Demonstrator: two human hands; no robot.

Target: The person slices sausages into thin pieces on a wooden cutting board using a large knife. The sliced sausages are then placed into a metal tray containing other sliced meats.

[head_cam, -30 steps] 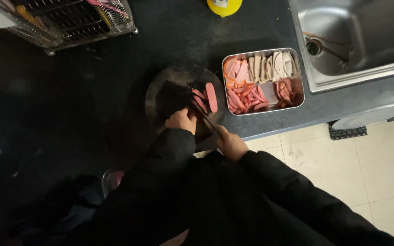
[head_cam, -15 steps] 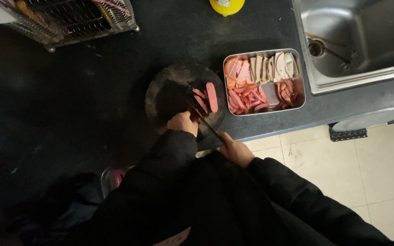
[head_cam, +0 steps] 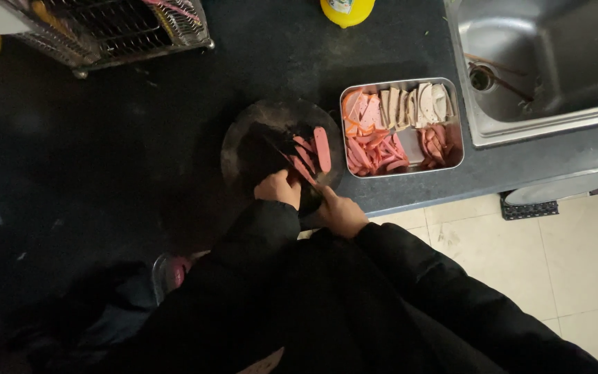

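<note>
Work in hand: slicing pink sausage on a round chopping board (head_cam: 243,149). All positions below are given relative to this board.

Procedure, as a judgement from the view:
1. Keep the left hand (head_cam: 278,188) curled, fingertips tucked back from the blade, and pin the sausage firmly so it cannot roll.
2. Guide the knife (head_cam: 286,154) with the right hand (head_cam: 340,213); make even strokes and let the flat of the blade travel close to the knuckles.
3. Keep cut pieces grouped at the board's right side, clear of the cutting line.
4. The lighting is dim and the board is dark; the blade edge is hard to make out, so slow strokes are advisable.

State of the hands: the left hand sits at the board's near edge, clenched; whether it presses a piece of sausage cannot be told. The right hand is just off the board's near right edge, closed around what appears to be the knife handle.

Location of the sausage slices (head_cam: 313,152): on the right half of the board, just beyond both hands, the nearest pieces close to the left hand's knuckles.

Surroundings: a metal tray (head_cam: 401,80) of cut pink and pale slices stands just right of the board. A sink (head_cam: 541,62) lies further right. A wire rack (head_cam: 112,28) stands well apart, beyond the board to the left.
</note>
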